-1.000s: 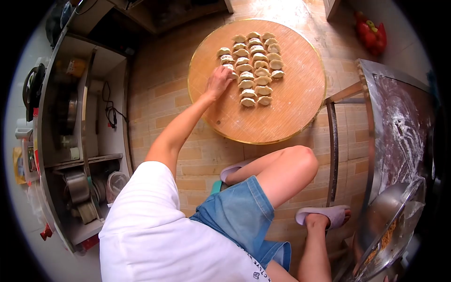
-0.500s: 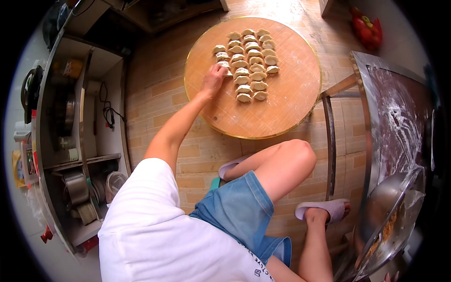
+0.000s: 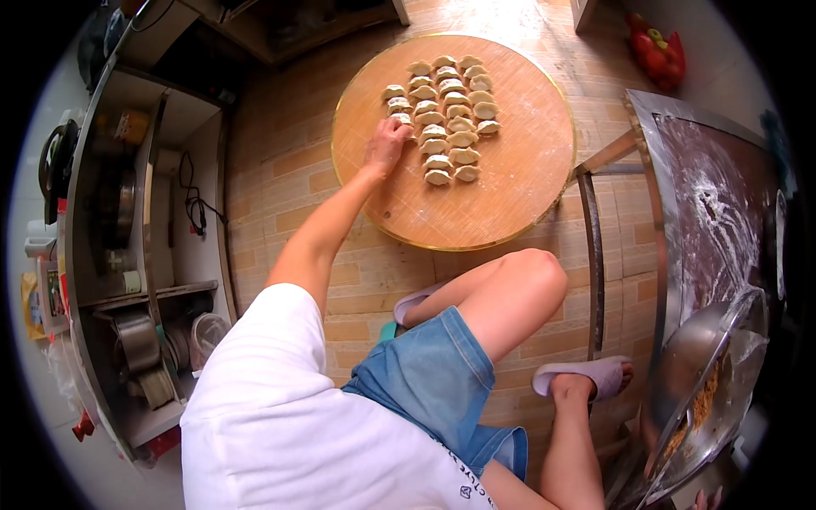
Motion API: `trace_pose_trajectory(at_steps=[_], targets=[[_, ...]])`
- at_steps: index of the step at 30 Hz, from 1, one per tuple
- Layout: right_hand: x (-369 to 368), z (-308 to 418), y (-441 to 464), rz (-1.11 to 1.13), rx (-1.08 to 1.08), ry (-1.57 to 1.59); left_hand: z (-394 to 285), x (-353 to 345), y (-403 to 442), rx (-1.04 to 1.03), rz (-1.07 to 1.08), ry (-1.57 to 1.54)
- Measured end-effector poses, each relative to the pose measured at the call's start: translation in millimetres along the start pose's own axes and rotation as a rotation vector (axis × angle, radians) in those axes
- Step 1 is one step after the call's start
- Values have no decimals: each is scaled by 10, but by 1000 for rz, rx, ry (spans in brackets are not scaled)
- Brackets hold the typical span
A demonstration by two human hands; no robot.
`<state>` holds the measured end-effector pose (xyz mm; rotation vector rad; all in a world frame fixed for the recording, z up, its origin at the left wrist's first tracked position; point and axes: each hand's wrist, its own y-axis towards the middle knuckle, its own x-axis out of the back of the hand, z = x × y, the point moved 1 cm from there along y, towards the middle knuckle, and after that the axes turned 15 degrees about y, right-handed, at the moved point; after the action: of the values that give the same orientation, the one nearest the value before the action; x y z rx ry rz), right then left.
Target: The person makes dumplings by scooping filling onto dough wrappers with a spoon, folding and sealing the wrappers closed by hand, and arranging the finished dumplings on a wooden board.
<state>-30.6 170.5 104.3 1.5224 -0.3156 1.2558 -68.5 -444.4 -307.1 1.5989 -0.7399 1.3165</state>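
My left hand (image 3: 388, 144) reaches to the left edge of the rows of dumplings on the round wooden board (image 3: 493, 212). Its fingers are closed on a dumpling (image 3: 409, 135), which they mostly cover. Just beyond the fingertips lies another pale, pleated dumpling (image 3: 399, 118). Several more dumplings (image 3: 456, 111) sit in rows to the right. At the bottom right edge, only the fingertips of my right hand (image 3: 708, 500) show, apart and below a metal bowl (image 3: 693, 348); the rest is out of frame.
The bowl holds a crumbly brown filling (image 3: 704, 399) and leans over the flour-dusted table (image 3: 714, 204) at the right. Open shelves (image 3: 140, 255) with pots and a black cord stand at the left. A red bag (image 3: 659, 55) lies at the upper right.
My left hand has shifted very slightly and stays at the left row of dumplings. The whole view has moved a little; the dumplings lie in the same rows.
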Motion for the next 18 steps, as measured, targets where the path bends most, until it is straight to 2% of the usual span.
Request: trace_pose_trajectory(at_steps=[2, 5, 7, 9, 10, 12, 14, 16, 18], targets=[[42, -21, -21, 3, 6, -7, 0, 17, -44, -14, -79, -29], [167, -58, -46, 0, 62, -89, 10, 438, -183, -52, -257, -110], [256, -224, -124, -8, 33, -93, -123, 817, -287, 140, -310, -311], [269, -682, -300, -26, -175, 38, -559, 1306, -327, 245, -345, -660], [223, -918, -363, -40, -297, 100, -877, 1553, -377, 238, -267, -933], [140, -1407, -502, -18, -421, 69, -1591, 2005, -574, 55, -156, -1204], [109, -1872, -611, -10, -577, 149, -2196, 2361, -841, -145, -14, -1262], [159, -2300, -724, 26, -677, 200, -2629, 2543, -1142, -212, 187, -1470], [184, -2622, -822, 31, -614, 125, -2868, 2591, -1428, -245, 406, -1523]])
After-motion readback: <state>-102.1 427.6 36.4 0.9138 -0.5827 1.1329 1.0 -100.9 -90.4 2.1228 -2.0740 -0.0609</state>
